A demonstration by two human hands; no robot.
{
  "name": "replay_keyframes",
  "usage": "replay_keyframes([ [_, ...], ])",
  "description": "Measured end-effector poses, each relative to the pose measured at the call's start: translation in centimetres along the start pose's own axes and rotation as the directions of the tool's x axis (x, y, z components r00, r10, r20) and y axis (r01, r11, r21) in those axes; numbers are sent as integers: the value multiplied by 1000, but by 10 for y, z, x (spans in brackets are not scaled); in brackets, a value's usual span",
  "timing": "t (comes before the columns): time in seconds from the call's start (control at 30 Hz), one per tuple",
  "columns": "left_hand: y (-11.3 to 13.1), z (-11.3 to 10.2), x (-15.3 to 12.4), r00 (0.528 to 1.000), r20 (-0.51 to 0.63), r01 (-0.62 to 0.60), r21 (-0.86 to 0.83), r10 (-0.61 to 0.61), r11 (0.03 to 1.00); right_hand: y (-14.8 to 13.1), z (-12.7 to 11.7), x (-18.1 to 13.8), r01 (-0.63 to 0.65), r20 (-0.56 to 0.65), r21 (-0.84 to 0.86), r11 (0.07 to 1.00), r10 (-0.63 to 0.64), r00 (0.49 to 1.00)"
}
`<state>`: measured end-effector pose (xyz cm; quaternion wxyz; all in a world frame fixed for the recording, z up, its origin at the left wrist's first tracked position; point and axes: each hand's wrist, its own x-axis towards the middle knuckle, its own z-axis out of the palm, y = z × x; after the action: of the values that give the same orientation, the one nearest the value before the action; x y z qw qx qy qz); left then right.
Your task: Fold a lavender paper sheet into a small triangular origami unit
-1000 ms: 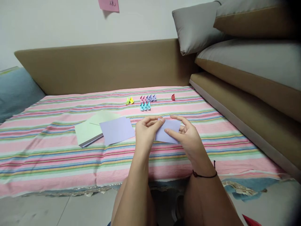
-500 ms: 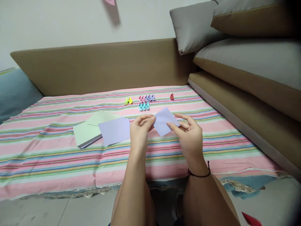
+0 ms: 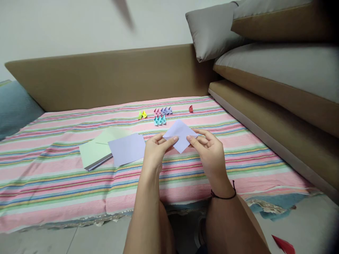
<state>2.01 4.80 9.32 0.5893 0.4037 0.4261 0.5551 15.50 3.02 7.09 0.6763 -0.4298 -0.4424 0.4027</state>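
Observation:
A square of lavender paper (image 3: pixel 180 135) is held up in the air, turned so a corner points toward me, with a crease running across its middle. My left hand (image 3: pixel 156 150) pinches its left corner, thumb on top. On the other side my right hand (image 3: pixel 208 151), with a dark cord round the wrist, grips the right corner the same way. Beyond the hands, small folded paper pieces stand on the striped cloth: yellow ones (image 3: pixel 142 114), pink ones (image 3: pixel 157 112), purple ones (image 3: pixel 166 110), turquoise ones (image 3: pixel 159 120) and a red one (image 3: pixel 191 108).
Left of my hands lie a lavender sheet (image 3: pixel 127 150) and a stack of pale green paper (image 3: pixel 94 153) on the striped cloth (image 3: pixel 66 180). Grey-brown cushions (image 3: pixel 275 70) are piled at the right. A red folded paper (image 3: pixel 283 244) lies on the floor.
My left hand has shifted its thumb lower onto the paper's front. The paper has turned level, its corners now pointing left and right, and its crease shows more plainly.

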Motion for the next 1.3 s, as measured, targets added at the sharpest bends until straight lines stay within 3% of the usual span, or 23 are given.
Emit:
replay_keyframes([
  [0.4,0,-3,3,998,53,42,30,-43,999,-3,1,0,-12,-43,29,1000,13,999],
  [0.53,0,-4,3,996,67,66,-18,-64,998,-3,0,1,-28,34,142,989,24,999],
  [0.8,0,-8,3,966,210,169,-64,-152,984,-4,-3,2,-92,173,277,957,45,984],
  [1.3,-1,-12,5,972,189,152,-41,-142,988,-5,-3,1,-8,97,252,968,-17,995],
])
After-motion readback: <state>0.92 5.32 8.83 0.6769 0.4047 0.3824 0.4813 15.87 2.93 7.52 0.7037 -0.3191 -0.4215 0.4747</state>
